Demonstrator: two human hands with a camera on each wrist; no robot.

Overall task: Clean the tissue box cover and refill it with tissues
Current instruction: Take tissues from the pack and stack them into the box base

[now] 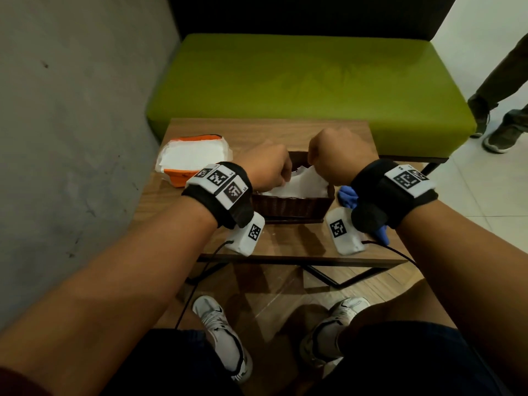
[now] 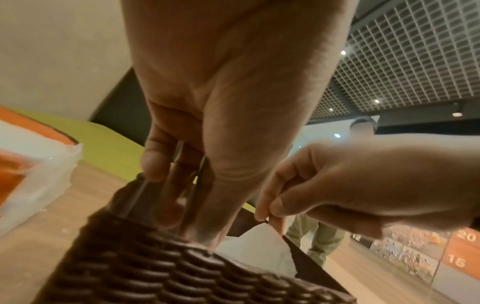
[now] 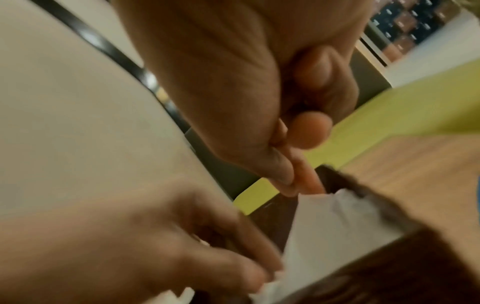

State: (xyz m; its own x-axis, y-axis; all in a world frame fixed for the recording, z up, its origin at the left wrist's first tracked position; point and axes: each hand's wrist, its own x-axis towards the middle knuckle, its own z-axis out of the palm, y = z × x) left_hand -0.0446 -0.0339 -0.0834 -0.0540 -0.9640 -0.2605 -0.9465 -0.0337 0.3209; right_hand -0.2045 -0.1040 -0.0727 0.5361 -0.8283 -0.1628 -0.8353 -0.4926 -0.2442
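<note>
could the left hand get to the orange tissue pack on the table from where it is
Probably yes. The orange tissue pack lies just left of the left hand on bare table, nothing between them. But its fingers are busy in the wicker cover and must let go first.

Dim, warm indoor light is filling all three views. Small ceiling spotlights (image 2: 343, 52) are glowing in the left wrist view. Wide-angle distortion is bending the head view's edges. The right wrist view is smearing with blur; near skin is sitting out of focus.
</note>
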